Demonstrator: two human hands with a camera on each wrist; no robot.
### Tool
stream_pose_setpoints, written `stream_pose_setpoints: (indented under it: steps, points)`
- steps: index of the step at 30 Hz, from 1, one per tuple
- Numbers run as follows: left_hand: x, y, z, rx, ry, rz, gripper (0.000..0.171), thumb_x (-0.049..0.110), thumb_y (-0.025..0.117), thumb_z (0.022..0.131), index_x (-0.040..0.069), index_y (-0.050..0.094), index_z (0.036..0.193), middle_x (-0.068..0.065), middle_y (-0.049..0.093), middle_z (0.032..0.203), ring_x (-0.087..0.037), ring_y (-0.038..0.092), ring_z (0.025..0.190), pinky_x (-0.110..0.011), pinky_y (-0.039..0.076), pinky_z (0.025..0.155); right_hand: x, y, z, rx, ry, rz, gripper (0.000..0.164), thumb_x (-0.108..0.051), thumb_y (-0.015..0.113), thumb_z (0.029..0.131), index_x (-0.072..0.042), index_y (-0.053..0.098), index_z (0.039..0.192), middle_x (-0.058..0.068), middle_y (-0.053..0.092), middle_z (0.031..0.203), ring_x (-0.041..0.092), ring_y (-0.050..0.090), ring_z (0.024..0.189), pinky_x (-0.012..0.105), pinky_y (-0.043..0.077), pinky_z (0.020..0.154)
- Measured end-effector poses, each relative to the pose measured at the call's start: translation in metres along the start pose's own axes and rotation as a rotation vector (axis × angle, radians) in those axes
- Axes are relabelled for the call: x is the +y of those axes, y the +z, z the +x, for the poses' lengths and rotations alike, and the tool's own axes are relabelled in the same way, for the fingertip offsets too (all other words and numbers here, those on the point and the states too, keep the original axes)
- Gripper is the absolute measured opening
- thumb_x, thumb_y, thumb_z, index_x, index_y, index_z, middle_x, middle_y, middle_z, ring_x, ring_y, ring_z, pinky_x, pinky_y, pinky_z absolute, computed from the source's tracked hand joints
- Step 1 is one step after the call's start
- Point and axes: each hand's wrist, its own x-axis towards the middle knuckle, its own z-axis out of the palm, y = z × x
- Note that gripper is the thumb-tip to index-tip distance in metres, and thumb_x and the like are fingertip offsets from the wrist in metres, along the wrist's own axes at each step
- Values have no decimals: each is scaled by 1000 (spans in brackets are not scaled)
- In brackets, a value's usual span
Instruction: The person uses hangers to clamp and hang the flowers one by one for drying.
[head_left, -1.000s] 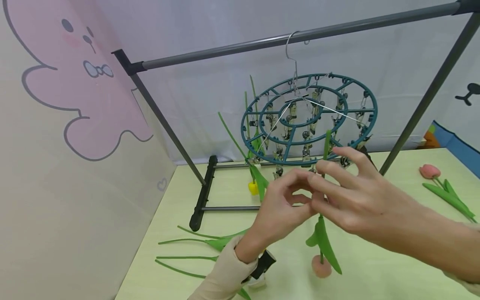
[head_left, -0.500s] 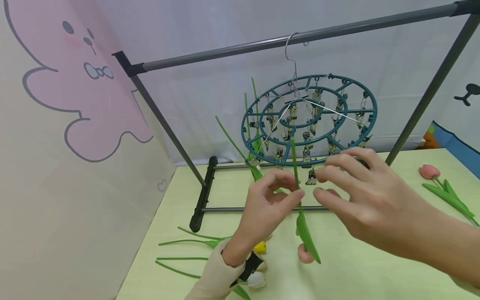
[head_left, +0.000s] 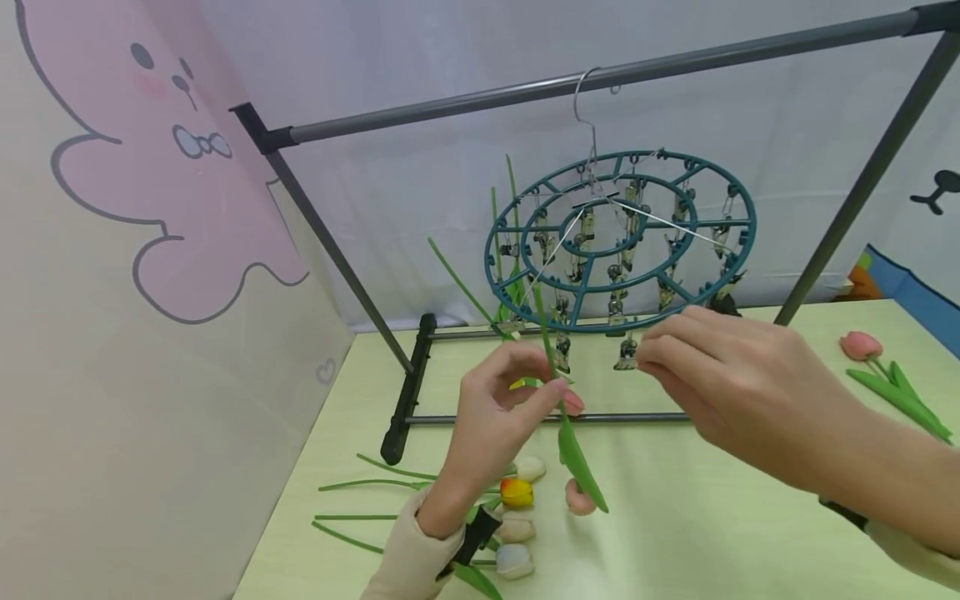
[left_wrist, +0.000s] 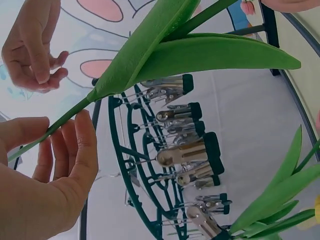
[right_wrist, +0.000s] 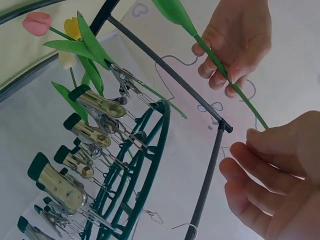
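The pale pink tulip slants head down above the table, its green stem pinched between the thumb and fingers of the left hand, with the upper end of the stem poking out above the grip. The right hand has its fingers loosely bent, with nothing visible in its hold; in the head view a span of air separates it from the stem. Below the left forearm, loose tulips lie in a row, blossoms toward the middle of the table and stems pointing at its left edge, partly covered by the sleeve. To the right of the held blossom, tabletop stretches toward the right sleeve. Just beyond the hands, the lower bar of the rack crosses behind the held stem, joining a black foot on the left. Above hangs the round green hanger with metal clips, one of them near the right fingertips; whether they touch is hard to tell. Tulips hang head down along the hanger's left side, one with a pink blossom. Outside the rack's right leg, another tulip lies near the table's right edge. Farthest back hangs a pale curtain.
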Motion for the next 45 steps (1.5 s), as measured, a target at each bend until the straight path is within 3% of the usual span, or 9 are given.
stream_pose_setpoints:
  steps: [3,8,12,13,15,20,26,34,45]
  points:
    - [-1,-6,-1,29,-12,39,15,-1,64,87,-1,58,100,-13,58,96,-27,65,82,-39,56,78,-71,-73,75,22,24,53,57,-41,23,103,-8,68,89,1,66,85,16,64,73,34,57,56]
    - [-3,-14,-2,57,-5,77,16,0,66,86,-1,59,100,-12,59,97,-25,61,90,-36,56,78,-72,-54,75,80,71,119,53,-39,27,102,-8,68,90,1,67,85,15,65,72,33,56,56]
    - [-4,-20,-1,67,-17,80,17,0,67,86,-1,59,101,-12,58,97,-25,61,89,-36,57,77,-74,-41,77,80,136,171,9,-14,61,92,-7,67,92,2,68,85,13,65,69,29,55,55]
    - [-4,-21,-1,70,-19,81,17,0,67,85,0,59,101,-12,58,97,-25,61,89,-36,57,77,-74,-38,77,79,153,185,7,-5,66,86,-7,67,92,2,68,85,13,65,68,29,55,54]
    - [-4,-24,0,75,-24,78,17,0,67,85,-1,59,101,-13,58,96,-25,60,89,-37,57,77,-76,-33,78,77,187,205,26,10,70,73,-6,66,94,3,69,85,13,64,65,25,53,51]
    - [-3,-29,2,77,-32,60,17,0,67,86,-1,58,100,-13,57,95,-25,60,88,-37,57,77,-82,-20,79,45,294,211,26,5,72,74,-5,66,98,5,70,89,12,63,62,22,50,48]
    - [-4,-33,4,70,-36,73,16,1,67,86,0,58,100,-13,57,96,-25,61,88,-38,57,76,-87,-5,79,1,419,239,26,-4,73,79,0,65,103,11,69,95,22,68,72,29,55,52]
    - [-7,-40,9,71,-26,76,16,2,67,86,-1,59,99,-14,58,94,-25,61,86,-38,57,75,-90,24,82,-24,566,318,32,-7,70,83,6,61,112,20,66,105,26,69,77,34,56,56]
    - [-10,-47,11,54,-41,65,19,1,66,86,-4,57,102,-15,58,96,-24,61,87,-38,57,75,-90,57,90,72,706,333,26,-19,73,84,2,65,97,13,67,86,24,63,69,41,49,63]
